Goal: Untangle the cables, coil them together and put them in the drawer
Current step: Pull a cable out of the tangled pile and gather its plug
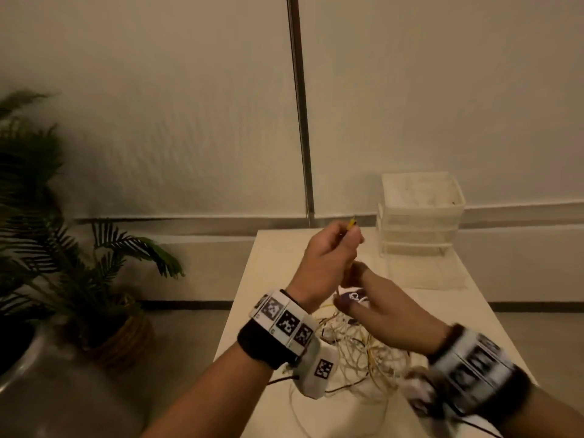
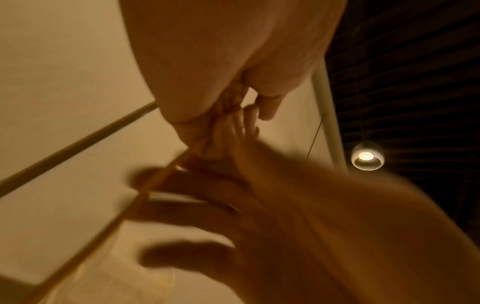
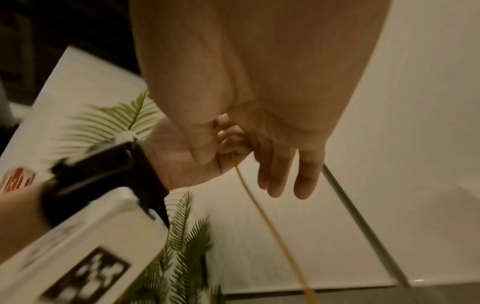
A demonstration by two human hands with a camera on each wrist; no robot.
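Two hands (image 1: 328, 257) (image 1: 382, 308), one cable tangle (image 1: 357, 352), one drawer unit (image 1: 420, 213), one plant (image 1: 47, 235), one table (image 1: 278, 267).

Dim indoor room, likely home or staged living space: potted fern (image 1: 63, 248) in woven basket pot on floor, white tabletop (image 1: 278, 279) against pale textured wall (image 1: 158, 121), stacked translucent drawer unit (image 1: 420, 216), globe pendant lamp (image 2: 367, 156) (lit) beside dark slatted blinds (image 2: 415, 82).

**Both hands raised over cable tangle**

Left hand (image 1: 328, 257) pinches yellow cable (image 1: 350, 223), tip poking above fingers. Right hand (image 1: 384, 306), blurred, just below it, grip unclear. Tangled cables (image 1: 357, 352) lie on white table (image 1: 278, 267). Stacked drawer unit (image 1: 420, 213) at far right; plant (image 1: 63, 248) at left.
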